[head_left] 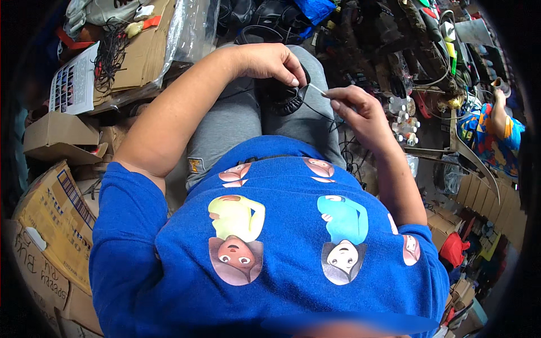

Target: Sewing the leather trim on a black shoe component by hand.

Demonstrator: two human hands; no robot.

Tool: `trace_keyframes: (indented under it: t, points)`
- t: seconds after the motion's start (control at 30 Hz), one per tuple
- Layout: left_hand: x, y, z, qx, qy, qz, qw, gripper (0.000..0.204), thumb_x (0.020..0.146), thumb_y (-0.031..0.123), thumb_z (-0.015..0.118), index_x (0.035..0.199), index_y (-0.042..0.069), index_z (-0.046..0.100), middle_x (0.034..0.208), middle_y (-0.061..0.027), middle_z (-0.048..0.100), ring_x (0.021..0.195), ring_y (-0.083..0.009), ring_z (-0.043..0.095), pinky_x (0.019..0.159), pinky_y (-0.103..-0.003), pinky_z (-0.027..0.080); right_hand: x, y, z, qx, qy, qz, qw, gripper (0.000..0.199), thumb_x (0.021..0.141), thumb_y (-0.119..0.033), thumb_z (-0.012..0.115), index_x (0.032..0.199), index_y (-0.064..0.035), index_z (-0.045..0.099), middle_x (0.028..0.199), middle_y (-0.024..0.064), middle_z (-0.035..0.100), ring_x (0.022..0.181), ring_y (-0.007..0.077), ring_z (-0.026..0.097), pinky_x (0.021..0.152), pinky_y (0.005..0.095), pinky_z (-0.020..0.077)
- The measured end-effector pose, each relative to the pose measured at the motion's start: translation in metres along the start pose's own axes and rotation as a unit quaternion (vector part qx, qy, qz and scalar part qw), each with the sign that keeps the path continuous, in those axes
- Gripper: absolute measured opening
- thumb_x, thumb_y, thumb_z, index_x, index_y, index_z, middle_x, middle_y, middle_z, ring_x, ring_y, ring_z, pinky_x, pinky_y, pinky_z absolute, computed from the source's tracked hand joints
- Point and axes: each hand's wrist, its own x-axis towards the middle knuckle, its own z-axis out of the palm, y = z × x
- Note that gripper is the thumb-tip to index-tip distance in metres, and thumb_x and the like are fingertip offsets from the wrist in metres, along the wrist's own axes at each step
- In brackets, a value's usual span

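Observation:
A black shoe (286, 103) with a ridged, gathered-looking edge rests on my grey-trousered lap, partly covered by my left hand. The fingers of my left hand (276, 63) are bent down and pinch its upper edge. To the right, my right hand (356, 110) grips a thin pale needle-like rod (316, 89) between thumb and fingers. The rod's far end reaches the shoe close to my left fingertips; whether it goes into the material I cannot tell. From the shoe a thin black cord (320, 114) trails right, below my right hand.
At left, cardboard (138, 62) carries black cords (110, 59) and a printed sheet (73, 79), with an open carton (59, 138) below. Black shoes (236, 14) lie ahead. Small bottles (403, 121) stand right, near a cluttered rack; another person's arm (498, 114) shows at far right.

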Motion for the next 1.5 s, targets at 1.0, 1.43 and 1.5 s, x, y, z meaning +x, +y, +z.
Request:
trace_keyframes:
  t: [1.0, 1.43, 1.5]
  points:
    - [0.005, -0.003, 0.005, 0.019, -0.014, -0.007, 1.000, 0.028, 0.080, 0.011, 0.064, 0.104, 0.000, 0.068, 0.098, -0.0081, 0.069, 0.094, -0.0149, 0.062, 0.091, -0.028, 0.044, -0.002, -0.014, 0.026, -0.144, 0.004, 0.032, 0.989, 0.024, 0.075, -0.006, 0.062, 0.097, -0.0088, 0.071, 0.078, 0.0142, 0.061, 0.072, 0.0303, 0.062, 0.068, 0.0375, 0.0501]
    - [0.010, -0.008, 0.017, 0.135, 0.090, 0.027, 0.986, 0.019, 0.077, 0.013, 0.067, 0.095, 0.010, 0.072, 0.091, -0.0066, 0.062, 0.090, -0.0188, 0.059, 0.081, -0.031, 0.046, 0.023, 0.020, 0.009, -0.108, -0.063, 0.008, 0.992, 0.034, 0.074, 0.002, 0.057, 0.101, -0.0137, 0.071, 0.080, 0.0067, 0.055, 0.076, 0.0202, 0.058, 0.070, 0.0318, 0.0466]
    - [0.007, -0.007, 0.016, 0.192, 0.066, 0.117, 0.972, 0.020, 0.077, 0.014, 0.068, 0.096, 0.011, 0.072, 0.093, -0.0047, 0.055, 0.092, -0.0180, 0.055, 0.082, -0.030, 0.045, 0.027, 0.031, 0.004, -0.001, -0.112, 0.044, 0.993, 0.036, 0.075, 0.003, 0.056, 0.103, -0.0137, 0.071, 0.081, 0.0034, 0.051, 0.086, 0.0152, 0.055, 0.076, 0.0280, 0.0439]
